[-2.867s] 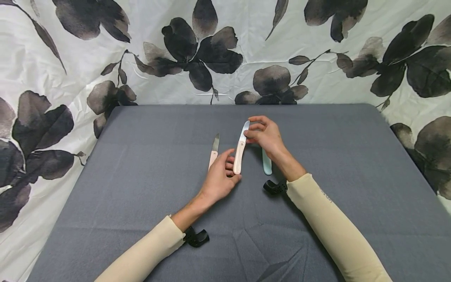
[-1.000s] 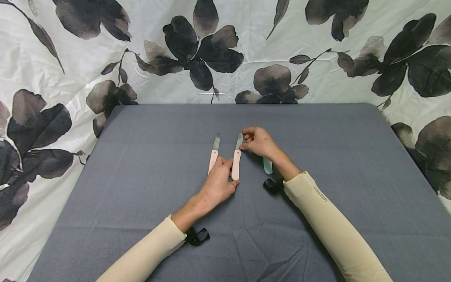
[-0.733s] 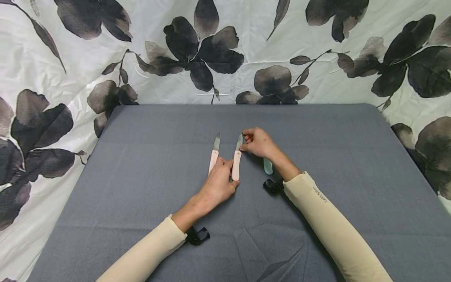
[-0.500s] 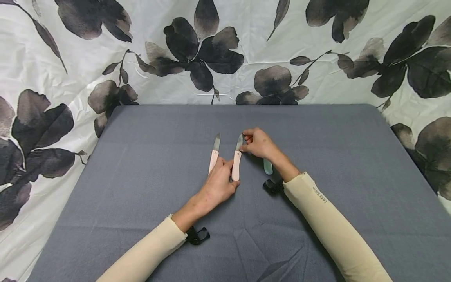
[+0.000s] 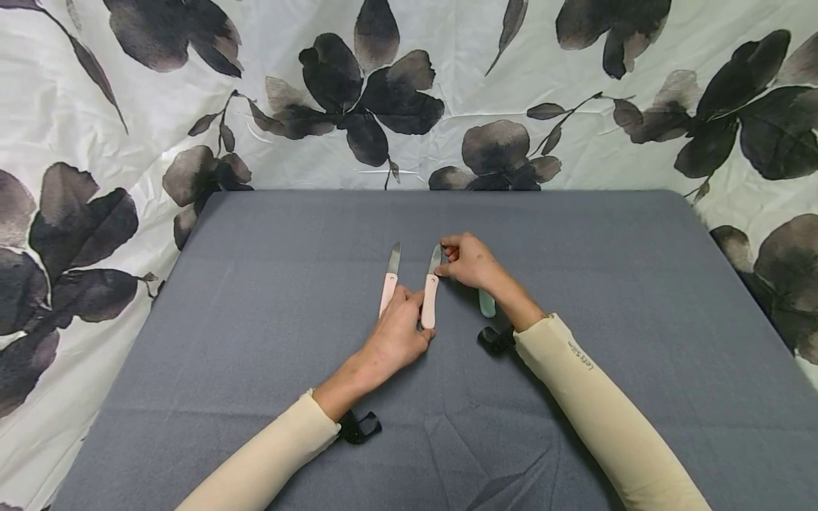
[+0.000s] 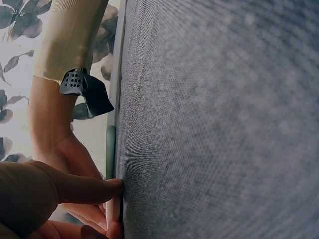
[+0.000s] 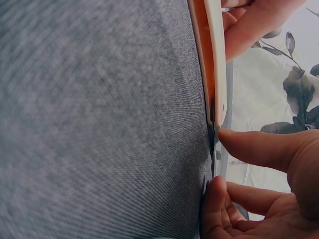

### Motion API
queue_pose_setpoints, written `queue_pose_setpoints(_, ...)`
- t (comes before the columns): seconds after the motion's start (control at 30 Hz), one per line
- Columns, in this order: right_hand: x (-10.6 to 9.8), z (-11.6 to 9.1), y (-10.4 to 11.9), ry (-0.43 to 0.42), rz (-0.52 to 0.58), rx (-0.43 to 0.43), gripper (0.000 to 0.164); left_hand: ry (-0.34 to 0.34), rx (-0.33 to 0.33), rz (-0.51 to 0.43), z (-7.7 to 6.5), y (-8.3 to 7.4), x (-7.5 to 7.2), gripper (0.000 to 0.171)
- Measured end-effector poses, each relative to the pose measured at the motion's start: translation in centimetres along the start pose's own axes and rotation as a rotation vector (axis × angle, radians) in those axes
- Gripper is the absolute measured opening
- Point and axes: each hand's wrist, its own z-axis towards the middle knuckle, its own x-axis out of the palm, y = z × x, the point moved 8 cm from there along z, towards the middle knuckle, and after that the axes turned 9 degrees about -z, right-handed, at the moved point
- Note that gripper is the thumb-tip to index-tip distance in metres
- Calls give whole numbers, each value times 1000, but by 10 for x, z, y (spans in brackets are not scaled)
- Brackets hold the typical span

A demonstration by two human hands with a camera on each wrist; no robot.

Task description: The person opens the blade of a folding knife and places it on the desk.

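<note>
A folding knife with a pale pink handle (image 5: 429,301) lies on the grey cloth, blade pointing away. My left hand (image 5: 397,330) holds the lower end of its handle between thumb and fingers. At the blade, my right hand (image 5: 471,260) pinches with thumb and forefinger; the right wrist view shows that thumb (image 7: 259,147) against the blade just below the handle. Left of it, roughly parallel, lies a second pink-handled knife (image 5: 388,289), its lower end hidden by my left hand. A mint-green handle (image 5: 487,304) shows beneath my right wrist, the rest of it covered.
The grey cloth-covered table (image 5: 268,284) spreads around the knives, with creases near its front. Behind it hangs a white curtain (image 5: 473,85) printed with dark flowers. Black wrist mounts (image 5: 360,428) project from both sleeves.
Some three seconds ago the middle knife was held tilted up off the cloth; both hands have since lowered it flat beside the left knife. Over the last second the hands stay still.
</note>
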Motion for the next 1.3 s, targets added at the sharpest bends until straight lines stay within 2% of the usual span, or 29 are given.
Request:
queue_pose_setpoints(0.4,-1,-3,-2,-1,33,-6,61,-12,-2,-3,-1,1,1,63)
queue_pose_setpoints(0.6,-9,-5,-7,-49,89,-2,55,-54,39,20,0,-3,-1,71)
queue_pose_setpoints(0.73,-22,-8,-10,-97,119,-16,50,-100,89,33,1,-10,-4,62)
queue_pose_setpoints(0.83,-32,-11,-13,-127,125,-30,46,-107,116,25,3,-16,-2,55)
queue_pose_setpoints(1.0,-41,-13,-22,-150,116,-32,41,-84,145,1,6,-24,3,48)
queue_pose_setpoints(1.3,-48,-18,-43,-132,106,-10,38,-42,159,-50,12,-32,13,46)
